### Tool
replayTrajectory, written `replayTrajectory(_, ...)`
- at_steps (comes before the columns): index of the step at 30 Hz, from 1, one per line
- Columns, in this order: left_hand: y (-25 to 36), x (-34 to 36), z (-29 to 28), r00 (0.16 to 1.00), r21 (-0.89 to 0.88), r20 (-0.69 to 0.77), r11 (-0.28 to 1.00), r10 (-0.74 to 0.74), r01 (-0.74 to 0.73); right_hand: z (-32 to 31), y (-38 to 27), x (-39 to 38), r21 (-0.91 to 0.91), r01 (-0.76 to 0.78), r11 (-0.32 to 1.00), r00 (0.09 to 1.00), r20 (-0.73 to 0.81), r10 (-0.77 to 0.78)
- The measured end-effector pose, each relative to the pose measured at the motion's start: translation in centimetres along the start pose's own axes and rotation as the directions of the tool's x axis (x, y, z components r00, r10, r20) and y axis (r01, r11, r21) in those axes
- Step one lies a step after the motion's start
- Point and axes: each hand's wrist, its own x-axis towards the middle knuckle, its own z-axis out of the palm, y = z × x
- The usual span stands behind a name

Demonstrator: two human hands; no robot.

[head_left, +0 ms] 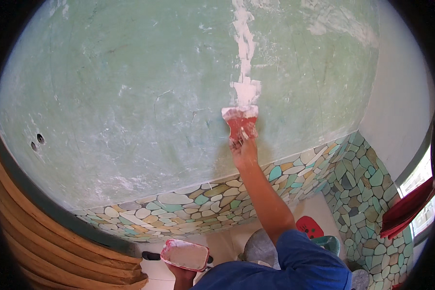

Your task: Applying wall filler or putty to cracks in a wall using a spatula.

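Observation:
My right hand (244, 149) is closed around a wide red putty knife (240, 124), held up against the green wall (130, 111). White filler coats the upper edge of its blade. Directly above the blade a rough white strip of filler (245, 53) runs up the wall to the top of the view. Low down near my body, my left hand (181, 274) grips a red-rimmed rectangular tub (185, 254) from beneath. Pale filler lies in the tub and smears its rim. Most of the left hand's fingers are hidden under the tub.
Pebble-patterned tiles (193, 203) cover the lower wall and the right corner. Brown curtain folds (58, 227) hang at left, a dark red cloth (411, 208) by the window at right. On the floor stand a grey round object (261, 249) and a red stool-like item (309, 226). Two holes (40, 138) pierce the wall.

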Motion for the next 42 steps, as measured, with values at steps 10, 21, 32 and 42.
replayTrajectory(10, 0.1, 1.1, -0.5, 0.998, -0.041, -0.005, 0.997, -0.064, 0.064, 7.1, -5.1, 2.6, 0.063, 0.18, 0.982, 0.956, 0.224, -0.19)
replayTrajectory(21, 0.1, 1.1, 0.5, 0.998, -0.019, 0.05, 0.999, -0.04, 0.041, 3.8, -2.9, -0.1, 0.01, 0.208, 0.978, 0.972, 0.109, -0.208)
replayTrajectory(32, 0.1, 1.3, 0.9, 0.998, 0.012, 0.05, 1.0, -0.027, 0.026, 5.3, -3.8, 3.8, 0.032, 0.221, 0.975, 0.962, 0.161, -0.223)
replayTrajectory(42, 0.5, 1.2, 0.8, 0.999, 0.018, 0.017, 0.999, -0.035, 0.035, 1.3, -2.7, -1.6, 0.002, 0.189, 0.982, 0.976, 0.111, -0.188)
